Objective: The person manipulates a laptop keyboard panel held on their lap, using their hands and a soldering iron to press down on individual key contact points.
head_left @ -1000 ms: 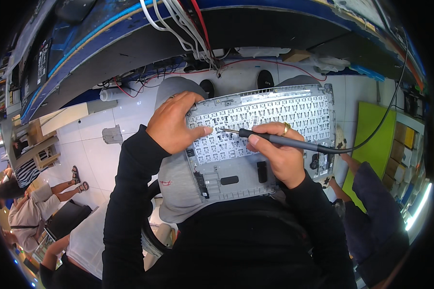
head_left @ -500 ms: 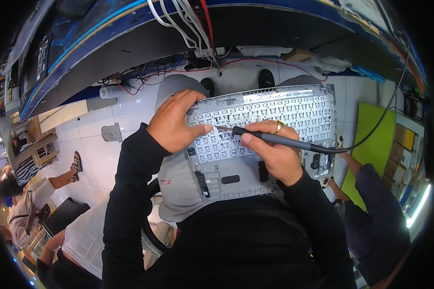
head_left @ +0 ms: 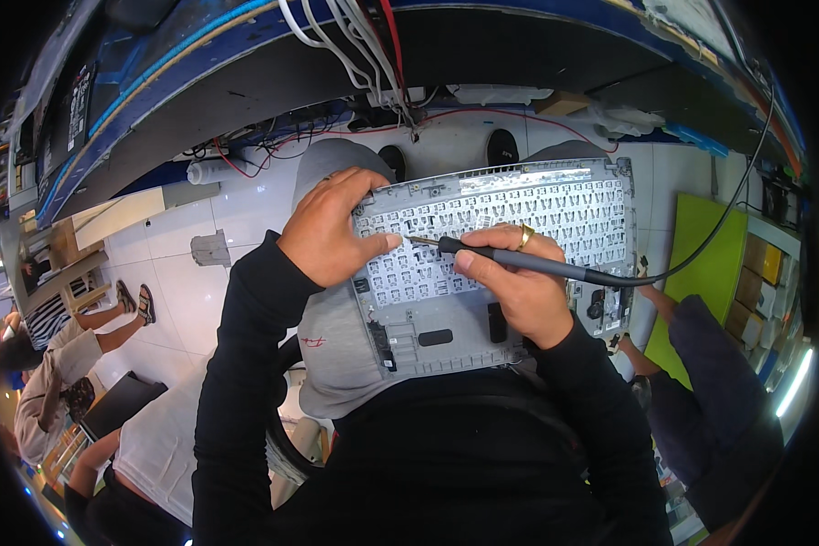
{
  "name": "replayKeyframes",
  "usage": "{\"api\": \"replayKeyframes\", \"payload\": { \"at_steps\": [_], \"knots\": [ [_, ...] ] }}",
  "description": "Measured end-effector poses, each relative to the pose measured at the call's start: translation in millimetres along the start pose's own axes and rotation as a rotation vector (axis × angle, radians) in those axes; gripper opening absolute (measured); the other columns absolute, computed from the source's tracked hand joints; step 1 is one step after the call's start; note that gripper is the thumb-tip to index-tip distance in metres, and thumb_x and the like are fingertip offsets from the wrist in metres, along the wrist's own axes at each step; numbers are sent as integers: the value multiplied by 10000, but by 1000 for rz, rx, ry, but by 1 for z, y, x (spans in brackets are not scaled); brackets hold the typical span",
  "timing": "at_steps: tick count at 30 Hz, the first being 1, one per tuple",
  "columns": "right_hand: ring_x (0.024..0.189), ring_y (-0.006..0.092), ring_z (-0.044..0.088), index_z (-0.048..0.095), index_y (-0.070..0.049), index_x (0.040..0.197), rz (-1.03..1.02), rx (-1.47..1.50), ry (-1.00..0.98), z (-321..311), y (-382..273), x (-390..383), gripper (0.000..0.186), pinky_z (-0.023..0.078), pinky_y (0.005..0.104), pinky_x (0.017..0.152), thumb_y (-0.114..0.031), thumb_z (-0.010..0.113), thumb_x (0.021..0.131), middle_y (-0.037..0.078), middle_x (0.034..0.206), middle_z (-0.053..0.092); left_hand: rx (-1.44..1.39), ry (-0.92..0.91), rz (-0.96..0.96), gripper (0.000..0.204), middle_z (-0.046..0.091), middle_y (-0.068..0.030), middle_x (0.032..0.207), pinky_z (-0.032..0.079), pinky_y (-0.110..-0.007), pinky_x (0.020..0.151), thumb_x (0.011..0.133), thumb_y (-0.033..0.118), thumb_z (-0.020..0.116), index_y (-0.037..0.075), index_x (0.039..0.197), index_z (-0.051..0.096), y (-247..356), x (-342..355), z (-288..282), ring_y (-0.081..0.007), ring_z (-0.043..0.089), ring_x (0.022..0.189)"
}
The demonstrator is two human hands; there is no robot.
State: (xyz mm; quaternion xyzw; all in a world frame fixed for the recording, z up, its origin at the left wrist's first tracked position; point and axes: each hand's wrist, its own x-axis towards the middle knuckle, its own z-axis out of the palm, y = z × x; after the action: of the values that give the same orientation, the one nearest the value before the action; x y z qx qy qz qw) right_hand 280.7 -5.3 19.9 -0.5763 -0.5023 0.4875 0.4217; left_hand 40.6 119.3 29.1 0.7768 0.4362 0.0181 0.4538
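A grey laptop top case (head_left: 460,318), underside up, lies across my lap on my grey trousers (head_left: 326,364). The whitish metal keyboard back (head_left: 555,214) with its rows of small cutouts fills the upper part. My left hand (head_left: 337,232) grips the case's left edge, its thumb lying on the keyboard back. In my right hand (head_left: 523,291) is a corded soldering iron (head_left: 555,266), held like a pen. Its thin tip points left and meets the keyboard back close to my left thumb; whether it touches is too small to tell.
A dark workbench (head_left: 246,96) edges the far side, with white cables (head_left: 355,45) hanging down. The iron's black cord (head_left: 733,209) loops up on the right. Other people are close by: a white shirt (head_left: 159,460) at left, dark clothing (head_left: 710,391) at right. A green panel (head_left: 701,264) stands right.
My hands, the case and the soldering iron hold almost the same place. At the far left, a second sandalled foot of another person has come into view.
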Motion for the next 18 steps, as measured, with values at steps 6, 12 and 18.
{"api": "replayKeyframes", "payload": {
  "at_steps": [6,12,18],
  "knots": [
    [748,210,722,752,34,1039,5,14,-4,2,1,0,190,557,319,693,-81,807,898,142,895,753,-3,10,16,520,659,-188,1121,469,-443,1006,782,174,857,-27,1202,627,-3,-1,1,-380,620,1142],
    [736,194,721,760,37,1030,114,125,27,7,7,-3,190,559,311,688,-105,804,910,128,894,760,4,18,16,527,657,-188,1119,464,-443,1014,782,177,854,-29,1209,625,-2,-1,1,-382,618,1143],
    [753,172,736,757,46,1052,174,177,46,7,1,-1,205,568,291,696,-115,799,931,119,849,758,-1,21,15,513,657,-185,1116,471,-444,999,781,177,854,-24,1194,627,-2,-1,1,-380,620,1138]
  ]
}}
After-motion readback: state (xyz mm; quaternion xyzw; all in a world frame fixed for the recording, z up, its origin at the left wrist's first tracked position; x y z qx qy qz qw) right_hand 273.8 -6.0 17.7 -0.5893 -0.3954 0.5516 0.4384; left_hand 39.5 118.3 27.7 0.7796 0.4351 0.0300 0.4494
